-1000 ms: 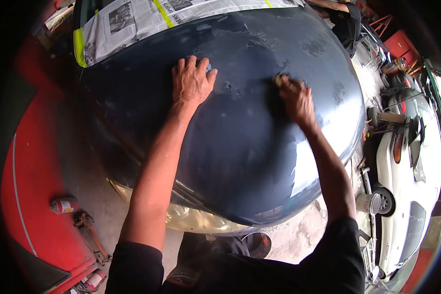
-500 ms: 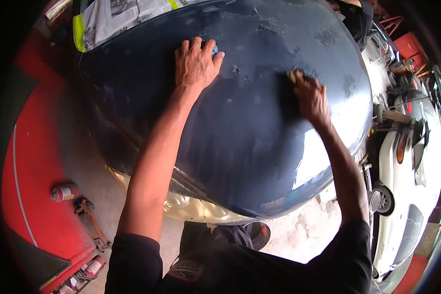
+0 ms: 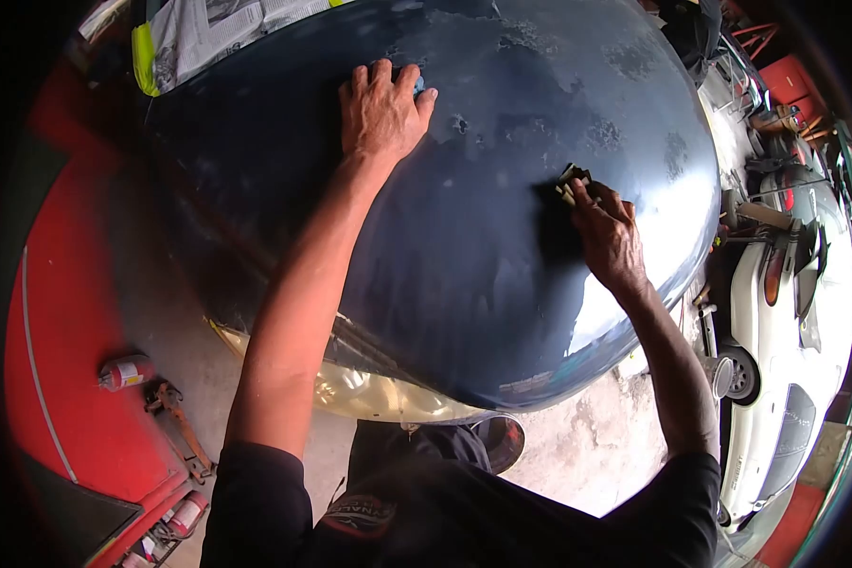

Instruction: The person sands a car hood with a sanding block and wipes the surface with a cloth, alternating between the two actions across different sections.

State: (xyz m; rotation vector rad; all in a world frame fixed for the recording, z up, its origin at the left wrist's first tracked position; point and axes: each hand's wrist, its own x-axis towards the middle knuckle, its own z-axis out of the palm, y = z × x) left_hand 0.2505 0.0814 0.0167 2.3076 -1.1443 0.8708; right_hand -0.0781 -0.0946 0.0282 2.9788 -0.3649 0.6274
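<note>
**Dark car hood (image 3: 445, 265) showed rough-looking patches (image 3: 631, 62)**

The left hand (image 3: 385, 114) lay on the hood, its bent fingers over a blue thing (image 3: 419, 85), mostly hidden. The right hand (image 3: 611, 232) gripped a small pale block (image 3: 568, 192) beside a dark shadow; whether the block touched the hood was unclear. Newspaper (image 3: 213, 38) edged with yellow tape (image 3: 144, 62) lay at upper left. A white car (image 3: 786, 379) stood at right.
</note>
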